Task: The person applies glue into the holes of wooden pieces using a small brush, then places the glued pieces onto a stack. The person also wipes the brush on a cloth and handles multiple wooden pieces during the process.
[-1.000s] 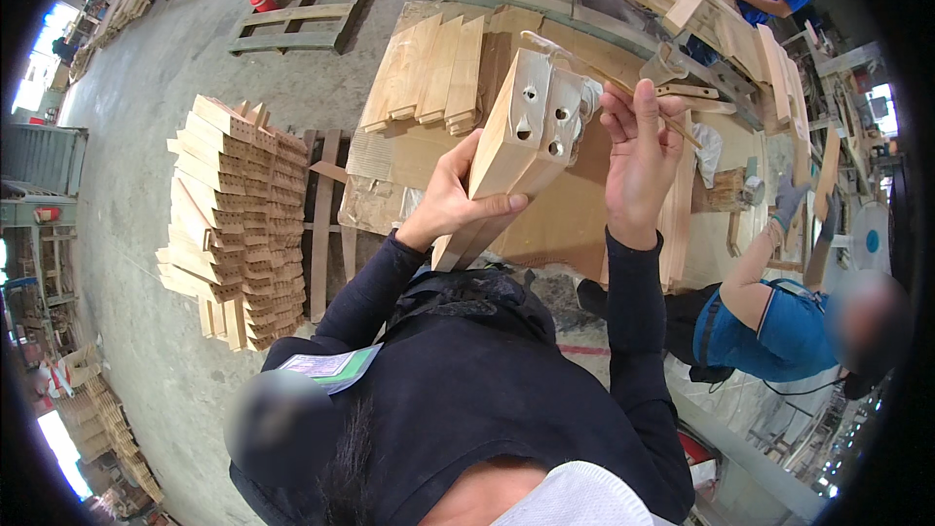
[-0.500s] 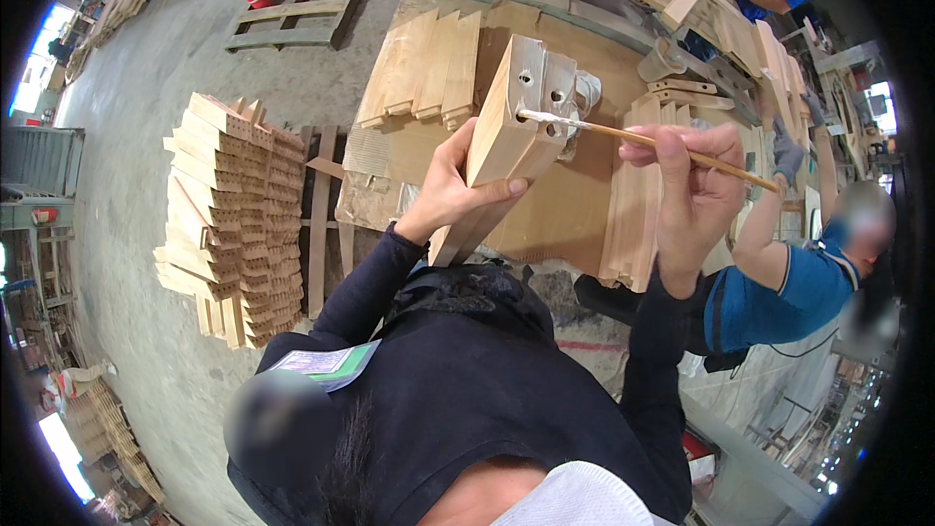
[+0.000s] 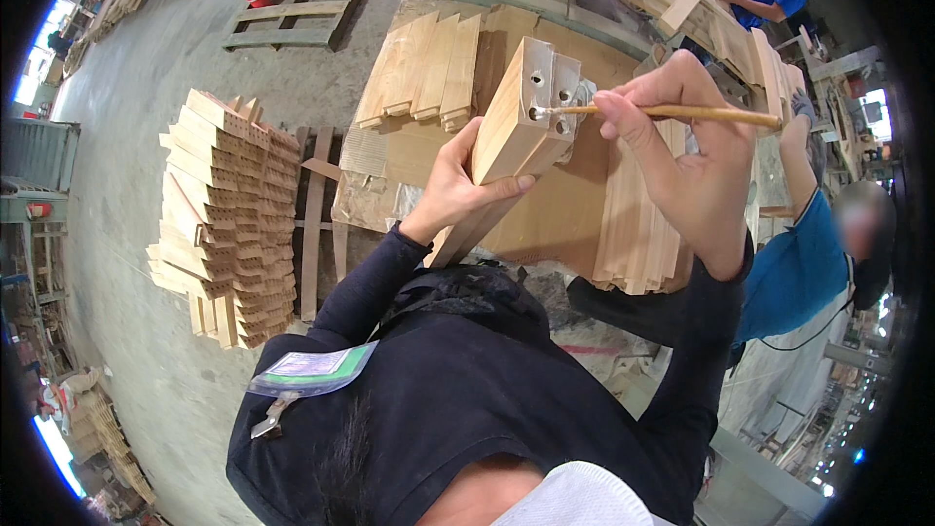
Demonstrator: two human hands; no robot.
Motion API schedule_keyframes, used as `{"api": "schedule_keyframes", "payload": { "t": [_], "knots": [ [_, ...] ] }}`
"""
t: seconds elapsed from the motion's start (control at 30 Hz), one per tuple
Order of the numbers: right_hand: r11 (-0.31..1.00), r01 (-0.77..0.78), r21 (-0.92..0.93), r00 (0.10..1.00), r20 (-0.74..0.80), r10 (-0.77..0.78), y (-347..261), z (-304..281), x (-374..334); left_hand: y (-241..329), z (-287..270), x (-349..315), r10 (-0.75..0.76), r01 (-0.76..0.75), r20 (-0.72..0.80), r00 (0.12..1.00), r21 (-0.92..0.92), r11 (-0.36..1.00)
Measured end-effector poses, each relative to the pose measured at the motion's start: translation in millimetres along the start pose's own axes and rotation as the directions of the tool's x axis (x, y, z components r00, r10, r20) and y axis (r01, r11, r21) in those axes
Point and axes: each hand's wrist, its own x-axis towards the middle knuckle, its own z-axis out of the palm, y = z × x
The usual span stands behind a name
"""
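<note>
My left hand [image 3: 453, 185] is closed around a pair of pale wooden boards [image 3: 502, 136] held side by side, their ends tilted up toward me. Round holes show in the end faces, with white smears about them. Pinched between the thumb and fingers of my right hand [image 3: 687, 131] is a thin wooden-handled brush [image 3: 721, 115]. Its white-coated tip sits at a lower hole of the left board, partly inside it. Behind the board ends is a white-smeared object [image 3: 584, 93], mostly hidden, so its kind cannot be told.
Flat boards [image 3: 429, 68] lie on a cardboard-covered surface [image 3: 550, 219], with more boards [image 3: 638, 224] at its right. A tall stack of drilled boards [image 3: 229, 219] stands at left, beside a pallet [image 3: 317, 224]. A co-worker in a blue shirt [image 3: 794, 282] is close on the right.
My right hand has come nearer to the boards and the brush lies more level. Less of its white tip shows at the hole. The co-worker on the right has shifted.
</note>
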Motion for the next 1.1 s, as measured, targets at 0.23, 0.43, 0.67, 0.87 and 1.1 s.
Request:
{"api": "schedule_keyframes", "payload": {
  "t": [0.23,0.43,0.67,0.87,1.1],
  "knots": [
    [0.995,0.014,0.096,0.998,-0.064,-0.008,-1,-1,3,1,2,0,0.012,-0.012,-0.01,1.0,-0.002,1.0],
    [0.991,-0.012,0.136,0.989,-0.145,0.032,-5,-14,4,-2,1,0,0.032,-0.032,-0.003,0.999,0.005,0.999],
    [1.0,0.009,0.015,0.999,-0.034,-0.008,5,1,13,2,7,-1,0.013,-0.013,-0.004,1.0,0.016,1.0],
    [0.999,0.012,0.053,0.997,-0.08,-0.008,7,-2,13,0,5,-2,0.011,-0.011,0.007,1.0,0.013,1.0],
    [0.984,0.026,0.177,0.973,-0.229,0.016,7,2,9,0,5,-1,0.027,-0.027,-0.006,1.0,-0.004,1.0]
  ]
}}
